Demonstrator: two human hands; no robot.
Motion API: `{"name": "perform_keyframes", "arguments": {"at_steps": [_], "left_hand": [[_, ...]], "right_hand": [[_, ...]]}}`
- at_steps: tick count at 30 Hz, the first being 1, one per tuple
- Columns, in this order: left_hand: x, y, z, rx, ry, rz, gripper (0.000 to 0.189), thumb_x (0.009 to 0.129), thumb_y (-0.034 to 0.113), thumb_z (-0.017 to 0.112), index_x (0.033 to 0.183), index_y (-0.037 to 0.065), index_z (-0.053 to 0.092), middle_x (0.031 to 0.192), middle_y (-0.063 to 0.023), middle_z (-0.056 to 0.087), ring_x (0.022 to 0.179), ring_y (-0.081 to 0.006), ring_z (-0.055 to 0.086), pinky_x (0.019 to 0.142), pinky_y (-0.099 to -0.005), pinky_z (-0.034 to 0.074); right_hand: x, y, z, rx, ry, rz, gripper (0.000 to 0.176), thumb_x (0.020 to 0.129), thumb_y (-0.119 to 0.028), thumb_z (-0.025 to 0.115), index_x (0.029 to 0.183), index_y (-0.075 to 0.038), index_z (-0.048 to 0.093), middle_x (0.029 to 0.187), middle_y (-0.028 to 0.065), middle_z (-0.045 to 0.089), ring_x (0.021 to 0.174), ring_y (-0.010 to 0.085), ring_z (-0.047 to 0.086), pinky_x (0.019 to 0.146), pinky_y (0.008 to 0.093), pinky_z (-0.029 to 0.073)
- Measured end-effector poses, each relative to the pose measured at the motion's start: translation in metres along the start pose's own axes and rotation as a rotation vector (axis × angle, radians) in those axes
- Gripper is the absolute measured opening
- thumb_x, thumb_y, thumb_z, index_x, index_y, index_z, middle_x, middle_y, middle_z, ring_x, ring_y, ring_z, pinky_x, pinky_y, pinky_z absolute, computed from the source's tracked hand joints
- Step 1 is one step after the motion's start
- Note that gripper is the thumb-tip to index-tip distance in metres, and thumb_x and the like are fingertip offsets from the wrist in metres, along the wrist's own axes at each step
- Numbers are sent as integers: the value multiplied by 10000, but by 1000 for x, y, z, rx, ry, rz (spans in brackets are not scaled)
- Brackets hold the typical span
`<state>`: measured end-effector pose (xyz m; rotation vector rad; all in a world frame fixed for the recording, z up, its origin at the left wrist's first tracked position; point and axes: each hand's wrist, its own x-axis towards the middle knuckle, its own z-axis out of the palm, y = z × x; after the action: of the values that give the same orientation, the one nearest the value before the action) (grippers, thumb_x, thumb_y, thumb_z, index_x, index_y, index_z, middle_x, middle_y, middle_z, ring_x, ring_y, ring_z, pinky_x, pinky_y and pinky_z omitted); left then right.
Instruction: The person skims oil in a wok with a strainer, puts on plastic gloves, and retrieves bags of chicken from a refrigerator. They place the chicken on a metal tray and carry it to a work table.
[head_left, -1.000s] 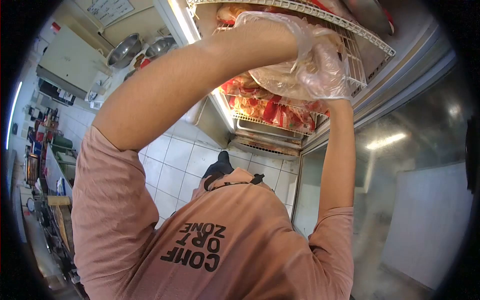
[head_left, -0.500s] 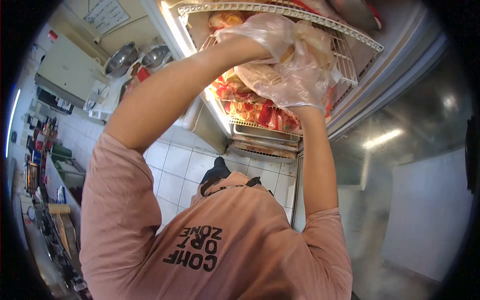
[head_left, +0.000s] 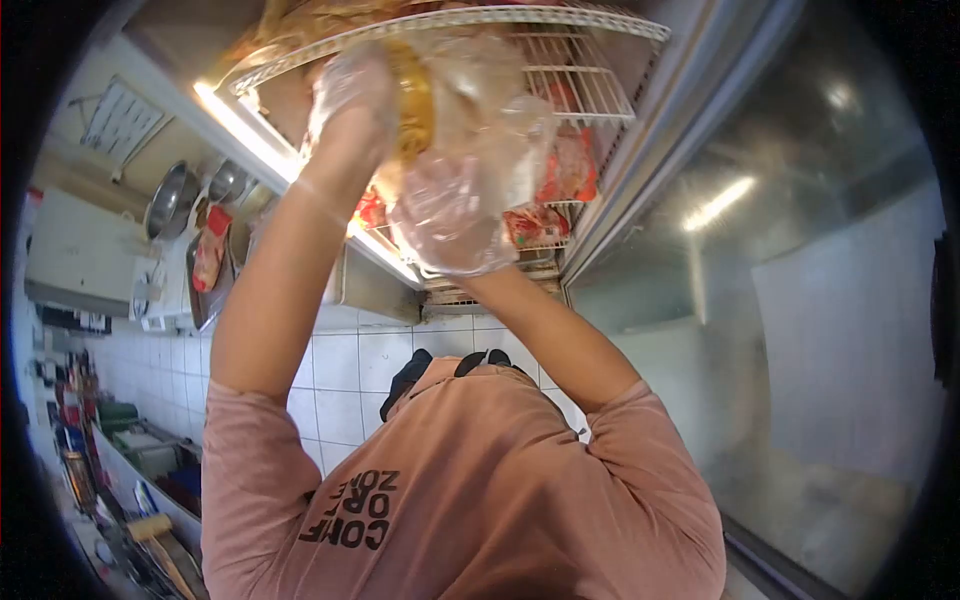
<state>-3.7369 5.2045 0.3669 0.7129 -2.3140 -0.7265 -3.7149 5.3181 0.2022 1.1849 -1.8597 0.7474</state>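
Observation:
A clear plastic bag (head_left: 475,75) with a yellow part (head_left: 411,100) is up in front of me, before the wire shelves of an opened fridge. My left hand (head_left: 352,90), in a thin clear plastic glove, is closed against the yellow part on its left side. Lower down, my right hand (head_left: 447,205), gloved the same way, holds the bag from below. Motion blurs both hands, and the bag hides some of the fingers. Whatever is in the bag cannot be made out clearly.
Red and white packs (head_left: 570,165) lie on lower racks behind the bag. A white wire shelf (head_left: 590,90) is at upper right, and the fridge door (head_left: 730,290) stands wide at right. At left, metal bowls (head_left: 172,200) and a red-topped pack (head_left: 210,250) are on a counter.
Both hands have shifted left with the bag, away from the lower racks. The yellow part now shows plainly. My view has turned, and more of the fridge's right side is visible.

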Motion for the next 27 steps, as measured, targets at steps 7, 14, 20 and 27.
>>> {"name": "perform_keyframes", "arguments": {"at_steps": [7, 14, 20, 27], "left_hand": [[40, -95, -2, -465, -230, -179, 301, 962, 236, 434, 1073, 15, 603, 1024, -137, 653, 952, -276, 636, 826, -409, 529], [3, -85, -68, 28, 130, 235, 285, 958, 162, 424, 1139, 24, 595, 1126, -160, 620, 980, -312, 618, 845, -376, 507], [-31, -33, -99, 231, 248, 548, 219, 843, 173, 616, 1007, 28, 632, 893, -179, 648, 767, -335, 597, 740, -410, 486], [-41, -27, -97, 198, 174, 956, 211, 768, 118, 679, 973, 84, 643, 874, -86, 661, 726, -283, 635, 668, -375, 535]], "right_hand": [[12, -2, 1, 94, 18, 153, 246, 842, -237, 628, 1055, -115, 617, 1052, 113, 564, 998, 314, 550, 777, 463, 487], [13, 57, -27, 406, 2, -162, 431, 781, -214, 614, 1189, -82, 569, 1159, 86, 597, 1114, 308, 556, 890, 504, 474], [36, 40, -33, 414, 134, 222, 468, 842, -240, 681, 1221, -15, 525, 1161, 168, 601, 1007, 291, 588, 850, 442, 496], [79, 31, 11, 839, 43, 720, 582, 751, -68, 751, 1264, -6, 485, 1135, 127, 602, 986, 220, 607, 876, 343, 512]]}}
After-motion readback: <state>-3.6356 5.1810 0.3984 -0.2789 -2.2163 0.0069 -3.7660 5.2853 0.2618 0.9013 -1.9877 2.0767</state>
